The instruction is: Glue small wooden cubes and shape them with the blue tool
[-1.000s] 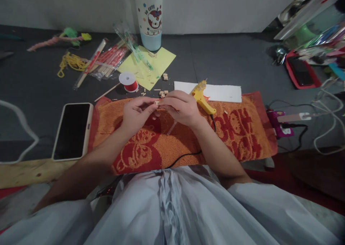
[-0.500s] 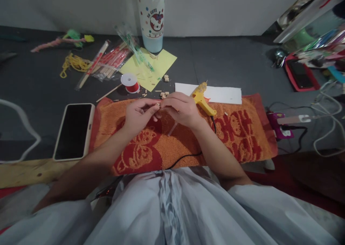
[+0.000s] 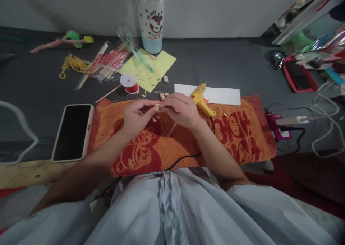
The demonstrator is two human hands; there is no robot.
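Note:
Over the orange and red towel (image 3: 178,151), my left hand (image 3: 137,116) pinches a small piece of pale wood (image 3: 157,105) between thumb and fingertips. My right hand (image 3: 181,110) meets it there, its curled fingers closed on the other side of the same piece. The piece is mostly covered by fingers, so its full shape is hidden. Just beyond the fingertips lie several cut bits of wood (image 3: 162,95). Right of my right hand, a yellow glue gun (image 3: 202,100) rests partly on a white board (image 3: 225,95). A thin translucent stick (image 3: 171,129) lies beneath my right hand.
A spool of red thread (image 3: 131,88), yellow paper (image 3: 161,65) and a tall bottle (image 3: 152,26) stand or lie behind. Packaged chopsticks (image 3: 114,60) are at the back left. A phone (image 3: 72,132) lies left; the glue gun's black cord (image 3: 183,156) crosses the towel.
The whole view has shifted very slightly. Both hands stay together with the small wooden piece between them; the fingertips have moved only a little, and more of the piece shows.

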